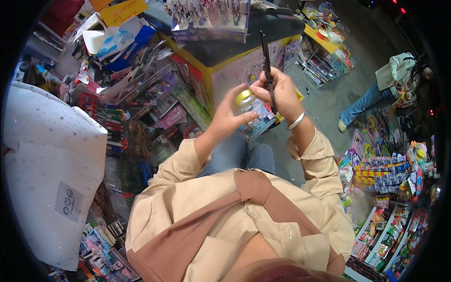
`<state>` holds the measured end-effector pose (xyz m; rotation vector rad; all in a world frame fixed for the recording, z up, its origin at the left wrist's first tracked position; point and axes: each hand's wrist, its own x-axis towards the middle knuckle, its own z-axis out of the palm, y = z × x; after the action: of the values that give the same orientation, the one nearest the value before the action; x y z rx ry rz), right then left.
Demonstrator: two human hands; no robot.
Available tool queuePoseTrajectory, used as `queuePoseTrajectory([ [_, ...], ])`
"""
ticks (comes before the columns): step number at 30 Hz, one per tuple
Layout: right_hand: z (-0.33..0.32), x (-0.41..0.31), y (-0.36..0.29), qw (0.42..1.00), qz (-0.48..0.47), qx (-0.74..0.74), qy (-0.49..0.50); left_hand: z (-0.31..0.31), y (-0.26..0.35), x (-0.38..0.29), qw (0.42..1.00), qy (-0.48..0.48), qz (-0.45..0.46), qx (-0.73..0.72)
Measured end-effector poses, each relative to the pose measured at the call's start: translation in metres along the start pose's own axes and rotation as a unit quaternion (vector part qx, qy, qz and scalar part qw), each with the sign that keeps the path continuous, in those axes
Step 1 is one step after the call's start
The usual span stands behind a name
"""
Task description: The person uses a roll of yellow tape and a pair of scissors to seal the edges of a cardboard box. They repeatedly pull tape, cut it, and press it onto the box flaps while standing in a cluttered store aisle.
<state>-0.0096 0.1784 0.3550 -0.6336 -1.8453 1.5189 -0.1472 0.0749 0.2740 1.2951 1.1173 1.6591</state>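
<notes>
My right hand [280, 93] grips a thin, dark, stick-like tool [267, 67], held nearly upright with its narrow tip pointing away from me; its exact kind cannot be told. My left hand [229, 114] is raised with thumb and fingers apart. Between and just beyond the hands is a clear plastic jar with a yellow lid [243, 97], filled with small colourful items. The left fingers are close to the jar's lid and side; whether they touch it cannot be told. Part of the jar is hidden behind my right fingers.
A dark counter with yellow edging [208, 53] carries a display box [211, 33]. Crowded goods racks [158, 95] stand at left, beside a white star-patterned sheet [53, 141]. Snack trays [384, 239] lie at lower right. Another person [391, 74] stands at far right.
</notes>
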Motion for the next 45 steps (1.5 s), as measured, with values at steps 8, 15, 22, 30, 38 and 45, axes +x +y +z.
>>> queuePoseTrajectory([
  [8,0.0,0.02,0.005,0.996,-0.044,0.068,0.037,-0.015,0.027,0.047,0.926,0.098,0.244,0.271],
  [15,0.001,0.049,0.024,0.973,-0.182,0.059,0.128,-0.031,0.063,0.082,0.802,0.055,0.353,0.479],
  [22,0.011,0.071,0.034,0.938,-0.266,0.046,0.218,-0.051,0.082,0.103,0.719,0.011,0.347,0.602],
  [30,0.011,0.091,0.037,0.919,-0.291,0.061,0.26,-0.056,0.084,0.125,0.683,0.007,0.348,0.643],
  [38,0.011,0.101,0.037,0.909,-0.322,0.171,0.201,-0.058,0.085,0.134,0.67,0.002,0.367,0.645],
  [45,0.008,0.111,0.042,0.91,-0.321,0.18,0.188,-0.059,0.081,0.139,0.714,-0.019,0.357,0.602],
])
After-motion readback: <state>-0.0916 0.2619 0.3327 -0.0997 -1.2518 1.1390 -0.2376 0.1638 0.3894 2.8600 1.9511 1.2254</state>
